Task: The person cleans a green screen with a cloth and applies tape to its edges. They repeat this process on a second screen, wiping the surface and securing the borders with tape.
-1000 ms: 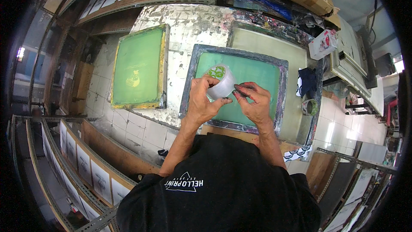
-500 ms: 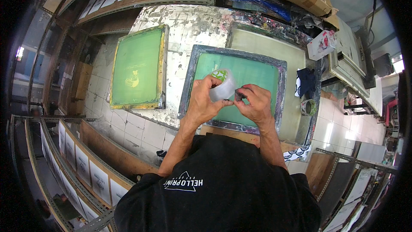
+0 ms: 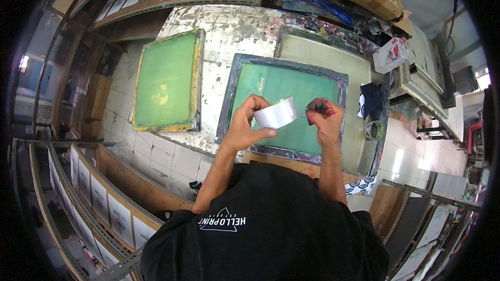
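My left hand [image 3: 245, 130] grips a wide roll of clear packing tape [image 3: 277, 113], with fingers inside its ring and the thumb along its lower edge. To its right, my right hand [image 3: 325, 117] is closed in a pinch, its fingertips stained dark and red. Faint clear glints cross the gap between roll and fingertips, like a tape end pulled out. Beneath both hands lies a screen printing frame [image 3: 291, 80] with teal mesh and an ink-stained dark border.
Left on the paint-flecked table [image 3: 216, 36] lies another screen frame [image 3: 169, 80], green with a yellow-stained border. A larger pale screen [image 3: 323, 52] lies under the teal one, with a dark cloth [image 3: 371, 99] and a tape roll [image 3: 373, 130] on its right side. Shelves [image 3: 130, 190] stand left.
My right hand has drawn away to the right from the tape roll. In my left hand, the roll has turned so its outer band shows more.
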Motion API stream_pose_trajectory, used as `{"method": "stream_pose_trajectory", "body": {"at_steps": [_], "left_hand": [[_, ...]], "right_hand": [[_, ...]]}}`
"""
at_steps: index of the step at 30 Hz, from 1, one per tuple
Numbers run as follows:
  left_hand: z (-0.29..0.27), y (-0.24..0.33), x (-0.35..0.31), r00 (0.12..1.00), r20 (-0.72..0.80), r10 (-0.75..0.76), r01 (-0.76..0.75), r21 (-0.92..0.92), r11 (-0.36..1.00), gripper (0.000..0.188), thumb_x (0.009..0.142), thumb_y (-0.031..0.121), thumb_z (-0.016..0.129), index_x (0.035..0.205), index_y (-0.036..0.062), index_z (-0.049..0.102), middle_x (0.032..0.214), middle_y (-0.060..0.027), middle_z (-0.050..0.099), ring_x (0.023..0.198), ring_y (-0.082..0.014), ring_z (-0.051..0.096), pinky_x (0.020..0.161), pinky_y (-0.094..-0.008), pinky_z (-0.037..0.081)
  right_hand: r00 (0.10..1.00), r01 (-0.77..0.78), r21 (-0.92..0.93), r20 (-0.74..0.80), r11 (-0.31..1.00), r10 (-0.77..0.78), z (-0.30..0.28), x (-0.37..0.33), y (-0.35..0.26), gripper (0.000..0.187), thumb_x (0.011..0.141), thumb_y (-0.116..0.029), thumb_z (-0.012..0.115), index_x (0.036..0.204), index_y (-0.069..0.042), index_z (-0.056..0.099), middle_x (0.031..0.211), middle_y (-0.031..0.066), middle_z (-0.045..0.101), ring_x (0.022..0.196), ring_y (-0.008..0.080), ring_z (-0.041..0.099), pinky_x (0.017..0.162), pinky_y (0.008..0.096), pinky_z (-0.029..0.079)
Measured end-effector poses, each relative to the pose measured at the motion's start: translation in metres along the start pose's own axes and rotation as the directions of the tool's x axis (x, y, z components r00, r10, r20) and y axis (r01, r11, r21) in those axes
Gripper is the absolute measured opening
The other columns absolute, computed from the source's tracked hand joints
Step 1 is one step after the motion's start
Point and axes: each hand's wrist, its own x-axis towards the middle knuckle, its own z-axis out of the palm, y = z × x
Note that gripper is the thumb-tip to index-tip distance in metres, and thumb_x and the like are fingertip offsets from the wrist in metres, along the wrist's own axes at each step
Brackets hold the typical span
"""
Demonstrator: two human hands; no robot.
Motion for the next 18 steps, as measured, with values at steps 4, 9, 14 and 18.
{"method": "stream_pose_trajectory", "body": {"at_steps": [4,9,14,18], "left_hand": [[-0.008,-0.009,-0.001,0.998,0.064,0.004,0.02,-0.367,0.93,0.052,0.061,0.011,0.084,0.101,0.0052,0.051,0.096,-0.0028,0.053,0.091,-0.0126,0.052,0.082,-0.0276,0.039],[0.013,0.006,0.001,0.999,-0.016,0.03,-0.034,-0.493,0.87,0.057,0.063,0.023,0.077,0.11,0.0033,0.052,0.1,-0.006,0.054,0.099,-0.018,0.053,0.087,-0.0301,0.038],[-0.001,0.006,0.002,0.983,-0.167,0.072,-0.092,-0.115,0.989,0.058,0.072,0.028,0.073,0.119,0.0013,0.052,0.11,-0.0069,0.056,0.107,-0.0188,0.053,0.091,-0.0314,0.039],[0.008,0.014,-0.004,0.982,-0.171,0.079,-0.048,0.179,0.983,0.033,0.08,0.013,0.072,0.108,-0.0004,0.061,0.105,-0.0087,0.062,0.096,-0.0164,0.059,0.079,-0.0289,0.047]], "right_hand": [[0.927,0.152,0.229,0.304,0.962,-0.219,0.013,0.003,-0.013,0.076,0.06,-0.013,0.083,0.128,0.002,0.051,0.117,0.0117,0.057,0.098,0.0169,0.059,0.083,0.0306,0.047],[0.869,0.3,-0.105,0.439,0.948,-0.226,0.023,-0.002,-0.002,0.075,0.053,-0.017,0.093,0.118,0.0,0.058,0.119,0.0117,0.06,0.109,0.0213,0.058,0.094,0.0345,0.044],[0.852,0.513,-0.657,0.31,0.552,-0.422,0.037,-0.011,-0.028,0.05,0.052,-0.008,0.088,0.094,-0.002,0.062,0.088,0.0087,0.066,0.083,0.0253,0.062,0.078,0.0368,0.046],[0.771,0.59,-0.748,0.41,0.304,-0.487,0.043,-0.015,-0.03,0.045,0.054,-0.013,0.085,0.091,-0.005,0.061,0.087,0.0113,0.065,0.079,0.031,0.061,0.073,0.0398,0.044]]}}
